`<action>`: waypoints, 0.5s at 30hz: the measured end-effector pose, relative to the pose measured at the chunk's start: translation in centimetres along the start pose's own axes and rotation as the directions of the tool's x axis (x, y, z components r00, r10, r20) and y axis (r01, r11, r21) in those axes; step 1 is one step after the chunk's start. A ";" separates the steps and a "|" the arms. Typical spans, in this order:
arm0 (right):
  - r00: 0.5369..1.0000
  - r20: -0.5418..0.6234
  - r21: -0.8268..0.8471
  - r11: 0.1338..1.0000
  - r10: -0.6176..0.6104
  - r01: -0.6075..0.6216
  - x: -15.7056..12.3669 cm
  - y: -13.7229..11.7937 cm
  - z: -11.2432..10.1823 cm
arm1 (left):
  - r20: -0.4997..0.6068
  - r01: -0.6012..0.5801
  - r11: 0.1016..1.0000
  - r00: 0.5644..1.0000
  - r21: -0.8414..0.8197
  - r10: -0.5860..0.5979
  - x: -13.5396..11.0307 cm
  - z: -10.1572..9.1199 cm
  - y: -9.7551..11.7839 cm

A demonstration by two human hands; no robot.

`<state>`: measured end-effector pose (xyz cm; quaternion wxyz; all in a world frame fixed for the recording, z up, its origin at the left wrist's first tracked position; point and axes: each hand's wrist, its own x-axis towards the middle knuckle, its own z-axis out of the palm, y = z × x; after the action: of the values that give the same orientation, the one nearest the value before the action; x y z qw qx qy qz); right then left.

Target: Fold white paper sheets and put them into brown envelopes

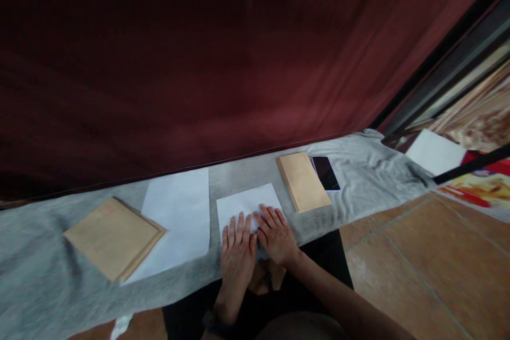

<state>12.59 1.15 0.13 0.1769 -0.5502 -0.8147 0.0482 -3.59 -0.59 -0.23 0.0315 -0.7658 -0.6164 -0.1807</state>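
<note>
A white sheet of paper [247,199] lies on the grey cloth in front of me, its near edge hidden under my hands. My left hand [239,244] rests flat on its left part, fingers stretched out and pointing away. Beside it, my right hand [277,234] presses flat on the right part, fingers spread and angled to the left. The two thumbs come close together. To the left is a larger white paper [177,218], partly under a stack of brown envelopes [113,236]. Another stack of brown envelopes [305,180] lies just right of the sheet.
A phone [325,173] with a dark screen lies by the right stack. Grey cloth [358,170] covers the narrow surface, which meets a dark red panel [239,90] at the back. Tiled floor [430,260] and a colourful printed item [482,191] show at the right.
</note>
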 end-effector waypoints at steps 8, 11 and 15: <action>0.997 0.051 0.054 0.996 0.061 -0.064 5.3 2.3 -1.0 | 0.018 -0.070 0.997 0.997 0.014 0.069 -1.9 -0.4 0.0; 0.992 0.116 0.012 0.999 0.051 -0.053 8.9 3.0 -1.1 | 0.015 -0.080 0.997 0.997 0.015 0.080 -1.8 -0.3 -0.2; 0.988 0.141 -0.009 0.998 0.057 -0.057 11.8 3.3 -1.6 | 0.012 -0.101 0.994 0.995 0.035 0.101 -1.9 -0.3 -0.4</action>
<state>12.11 12.97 3.51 0.1161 -0.5689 -0.8092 0.0903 -4.37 -2.38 -0.59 0.0509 -0.7963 -0.5800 -0.1641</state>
